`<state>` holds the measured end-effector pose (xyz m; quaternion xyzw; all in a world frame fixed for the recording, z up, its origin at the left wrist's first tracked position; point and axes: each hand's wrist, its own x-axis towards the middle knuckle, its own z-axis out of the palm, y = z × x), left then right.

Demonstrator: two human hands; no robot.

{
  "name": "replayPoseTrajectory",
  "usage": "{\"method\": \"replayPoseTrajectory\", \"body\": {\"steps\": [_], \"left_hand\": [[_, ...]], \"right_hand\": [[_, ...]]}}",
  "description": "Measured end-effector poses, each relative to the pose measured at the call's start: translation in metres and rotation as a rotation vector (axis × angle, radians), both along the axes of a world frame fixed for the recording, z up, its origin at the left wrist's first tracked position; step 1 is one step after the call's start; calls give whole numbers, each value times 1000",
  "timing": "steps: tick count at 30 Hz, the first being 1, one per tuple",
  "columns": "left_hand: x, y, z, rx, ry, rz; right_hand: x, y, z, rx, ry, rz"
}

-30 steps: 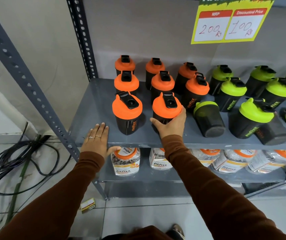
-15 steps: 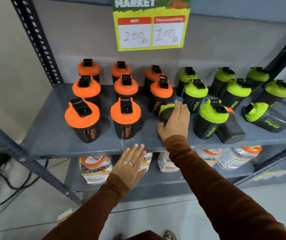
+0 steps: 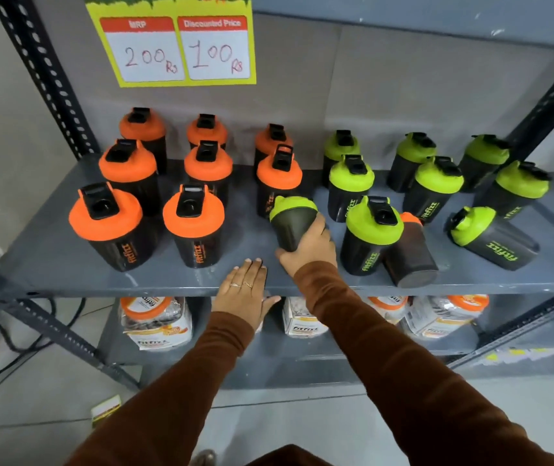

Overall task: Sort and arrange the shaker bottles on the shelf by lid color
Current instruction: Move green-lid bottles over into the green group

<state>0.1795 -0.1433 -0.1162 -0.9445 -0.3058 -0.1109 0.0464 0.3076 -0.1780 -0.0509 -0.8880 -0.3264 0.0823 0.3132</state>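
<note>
Gripping a green-lid shaker bottle (image 3: 293,223) at frame center, the right hand (image 3: 307,248) is wrapping its fingers (image 3: 317,227) around the dark body; the bottle is tilting, lid toward the upper left, base in the palm. Can't tell if it's touching the shelf (image 3: 50,260) or just above it. It is sitting between the two color groups, just beside the nearest orange-lid bottle (image 3: 279,179).

The left hand (image 3: 243,290) is lying flat on the shelf's front edge, fingers together, palm down, holding nothing, rings showing on two fingers.

Orange-lid bottles are filling the left half of the shelf, all upright, e.g. the front one (image 3: 195,227). Green-lid bottles are occupying the right half, mostly upright. One green-lid bottle (image 3: 490,237) is lying on its side at the right of the frame. An orange-lid stray (image 3: 408,250) is leaning tilted behind the front green-lid bottle (image 3: 371,233), in the green zone.

A price card (image 3: 171,45) is hanging at upper left, reading 200 and 100. Jars (image 3: 156,319) with orange lids are sitting on the lower shelf.
</note>
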Motion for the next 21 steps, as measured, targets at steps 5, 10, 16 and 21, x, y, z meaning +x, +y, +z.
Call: {"method": "replayPoseTrajectory", "body": {"steps": [5,10,16,21], "left_hand": [[3,-5,1,-27,-48,59],[5,-6,-5,-112,-122,85],[8,-14,-3,-174,-179,165],[13,-19,2,-231,-169,197]], "right_hand": [[-6,-23,11,352,-46,124],[3,-44,42,667,101,119],[70,-78,66,841,99,-109],[145,-121,61,908,29,-385]]}}
